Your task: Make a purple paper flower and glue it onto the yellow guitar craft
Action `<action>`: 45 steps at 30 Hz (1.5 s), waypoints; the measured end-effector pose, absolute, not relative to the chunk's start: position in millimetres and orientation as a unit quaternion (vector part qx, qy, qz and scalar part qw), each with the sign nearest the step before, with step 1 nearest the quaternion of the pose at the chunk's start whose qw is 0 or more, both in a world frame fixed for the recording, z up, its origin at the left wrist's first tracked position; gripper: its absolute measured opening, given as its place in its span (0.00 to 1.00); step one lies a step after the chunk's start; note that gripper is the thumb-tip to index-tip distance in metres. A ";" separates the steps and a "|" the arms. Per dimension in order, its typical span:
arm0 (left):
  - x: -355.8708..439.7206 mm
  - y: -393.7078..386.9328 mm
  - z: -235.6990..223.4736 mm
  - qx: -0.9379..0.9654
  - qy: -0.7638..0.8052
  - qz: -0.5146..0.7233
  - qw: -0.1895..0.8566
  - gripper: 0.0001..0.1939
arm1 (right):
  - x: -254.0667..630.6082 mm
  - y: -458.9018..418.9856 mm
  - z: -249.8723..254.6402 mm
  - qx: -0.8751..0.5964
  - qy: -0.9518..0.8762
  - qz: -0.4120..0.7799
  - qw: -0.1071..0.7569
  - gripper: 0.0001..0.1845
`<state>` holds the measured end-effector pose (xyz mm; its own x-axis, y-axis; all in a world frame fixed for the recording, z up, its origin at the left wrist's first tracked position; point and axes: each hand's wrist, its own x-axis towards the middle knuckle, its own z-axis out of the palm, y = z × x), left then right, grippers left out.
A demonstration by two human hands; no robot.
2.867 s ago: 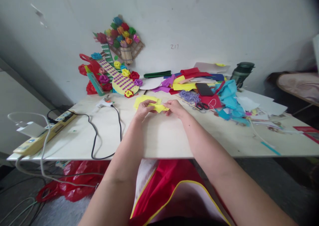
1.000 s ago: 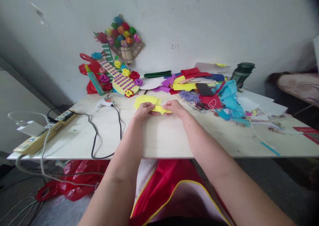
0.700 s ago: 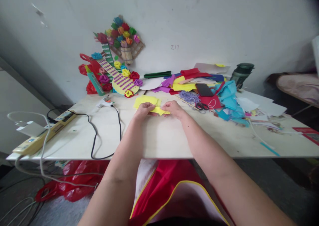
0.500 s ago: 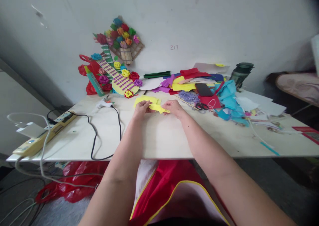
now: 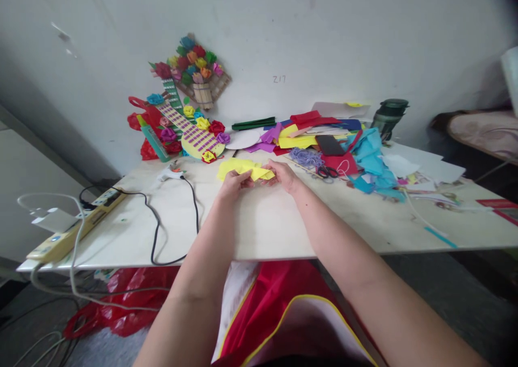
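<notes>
Between my two hands is a strip of yellow crepe paper (image 5: 262, 172), held just above the white table. My left hand (image 5: 237, 183) pinches its left part, thumb on top. At the right end, my right hand (image 5: 280, 176) grips the strip with closed fingers. Another yellow paper piece (image 5: 227, 168) lies behind my left hand, and its edge against the held strip is hard to make out. To the left rests a white glue gun (image 5: 172, 172) with a black cord.
Flower-decorated paper guitars (image 5: 198, 140) and a green glue bottle (image 5: 154, 139) stand back left. Scissors (image 5: 327, 171), purple yarn (image 5: 305, 156), a phone (image 5: 329, 145) and blue crepe paper (image 5: 369, 151) lie right. A power strip (image 5: 60, 243) sits at the left edge, a dark bottle (image 5: 389, 117) back right.
My hands have come closer together, and the yellow strip between them is less stretched out. My left hand has turned so its thumb lies over the paper. The view has shifted slightly.
</notes>
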<state>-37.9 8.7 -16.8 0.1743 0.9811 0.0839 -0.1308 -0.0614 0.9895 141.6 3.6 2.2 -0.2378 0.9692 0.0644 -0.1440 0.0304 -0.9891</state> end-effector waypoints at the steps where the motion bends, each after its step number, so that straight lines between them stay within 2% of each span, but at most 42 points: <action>1: -38.5 8.5 -16.3 0.524 0.403 0.502 0.557 0.17 | 144.0 4.7 2.7 -0.379 -0.526 0.587 0.485 0.15; 3: -39.5 8.8 -16.5 0.518 0.403 0.503 0.562 0.17 | 148.3 5.7 4.3 -0.372 -0.524 0.587 0.493 0.12; 12: -40.7 11.6 -19.2 0.499 0.402 0.508 0.576 0.16 | 148.6 3.3 3.7 -0.379 -0.589 0.532 0.475 0.16; 18: -39.0 11.3 -20.5 0.500 0.385 0.506 0.588 0.17 | 139.8 2.8 1.6 -0.391 -0.596 0.512 0.479 0.13; 33: -36.2 7.6 -19.2 0.492 0.360 0.531 0.588 0.18 | 134.2 0.6 1.5 -0.410 -0.610 0.480 0.479 0.15; 45: -36.0 11.4 -21.3 0.472 0.368 0.566 0.567 0.19 | 138.0 0.5 0.5 -0.370 -0.566 0.571 0.466 0.18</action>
